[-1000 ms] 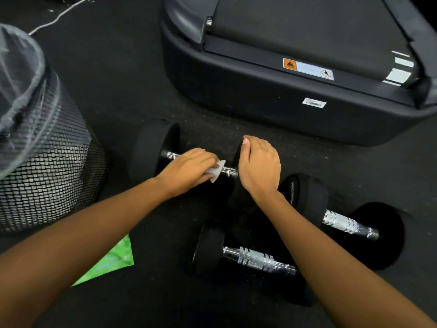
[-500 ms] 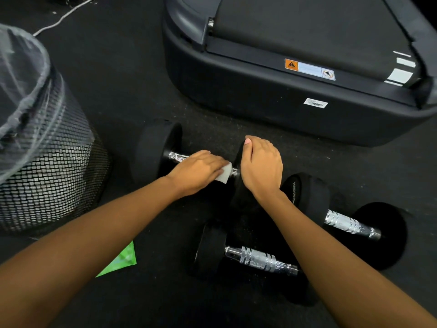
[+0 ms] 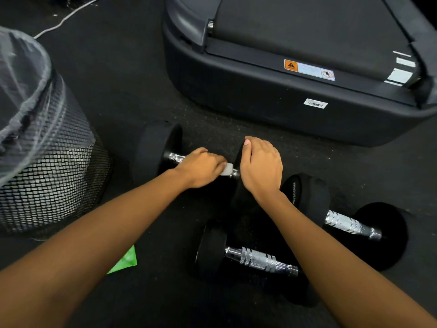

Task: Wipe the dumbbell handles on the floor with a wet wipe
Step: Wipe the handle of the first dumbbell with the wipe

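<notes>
Three black dumbbells with chrome handles lie on the dark floor. On the far dumbbell, my left hand grips a white wet wipe wrapped round the chrome handle, near its right end. My right hand curls over the top of that dumbbell's right weight head, which it mostly hides. A second dumbbell lies to the right and a third dumbbell lies nearest me, both with bare handles.
A black mesh bin with a clear liner stands at the left. The base of a treadmill fills the back right. A green packet lies on the floor under my left forearm. A white cable runs at the far left.
My left hand has slid the wipe rightward along the handle toward my right hand, baring more chrome at the left end. My right hand has stayed on the weight head.
</notes>
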Tool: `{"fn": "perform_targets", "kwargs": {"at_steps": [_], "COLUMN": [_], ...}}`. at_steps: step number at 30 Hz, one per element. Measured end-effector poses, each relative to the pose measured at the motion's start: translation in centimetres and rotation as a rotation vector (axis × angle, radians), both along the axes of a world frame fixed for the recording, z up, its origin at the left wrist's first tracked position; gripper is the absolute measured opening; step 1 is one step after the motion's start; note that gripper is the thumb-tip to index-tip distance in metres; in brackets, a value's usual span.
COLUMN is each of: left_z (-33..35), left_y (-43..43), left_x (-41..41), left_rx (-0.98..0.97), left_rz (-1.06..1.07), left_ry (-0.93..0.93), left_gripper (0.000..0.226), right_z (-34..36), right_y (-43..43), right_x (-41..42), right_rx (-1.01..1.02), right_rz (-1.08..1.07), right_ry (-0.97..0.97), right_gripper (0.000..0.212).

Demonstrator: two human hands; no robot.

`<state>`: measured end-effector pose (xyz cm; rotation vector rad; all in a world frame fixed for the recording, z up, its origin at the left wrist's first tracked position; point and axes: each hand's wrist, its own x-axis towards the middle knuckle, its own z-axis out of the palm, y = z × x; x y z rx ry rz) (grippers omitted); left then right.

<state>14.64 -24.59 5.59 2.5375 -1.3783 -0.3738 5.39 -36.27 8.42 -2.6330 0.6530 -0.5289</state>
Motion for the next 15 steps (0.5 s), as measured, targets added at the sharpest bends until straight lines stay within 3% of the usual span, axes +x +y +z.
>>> {"fn": "perform_targets", "kwargs": {"at_steps": [4, 7, 15], "left_z": [0.6, 1.1, -0.3], "left_y": [0.0, -1.3, -0.1], "left_x": [0.7, -0.1, -0.2], "left_rx": [0.113, 0.187, 0.001], "left_rz": [0.158, 0.147, -0.021], "left_ry": [-0.003, -0.023, 0.058], "left_gripper": [0.038, 0.038, 0.036], "right_z": [0.0, 0.0, 0.0], "right_y": [0.0, 0.0, -0.1], "right_x": [0.1, 0.0, 0.0], "right_rx": [0.0, -0.005, 0.002], "right_rz": [0.0, 0.002, -0.002], "right_ry": [0.004, 0.005, 0.017], "right_gripper": [0.044, 0.043, 0.04]}}
